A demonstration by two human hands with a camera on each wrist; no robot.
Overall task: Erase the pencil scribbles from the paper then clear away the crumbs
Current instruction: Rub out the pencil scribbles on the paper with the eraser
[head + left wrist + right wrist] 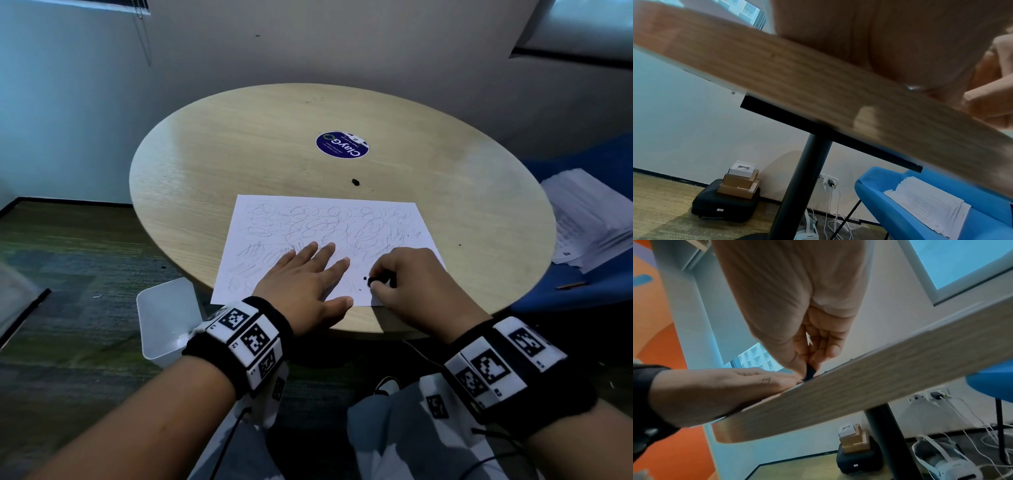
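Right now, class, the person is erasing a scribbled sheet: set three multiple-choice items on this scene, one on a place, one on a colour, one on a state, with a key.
1. Where does the left hand rest?
A. flat on the paper
B. on the sticker
C. in the bin

2. What colour is the eraser?
A. white
B. black
C. pink

3. What state are the scribbles in?
A. all erased
B. mostly still there
C. never drawn

Key: 1 A, its straight fingers press the sheet; 2 B, a dark block shows in the right hand; 3 B, pencil loops cover most of the sheet.
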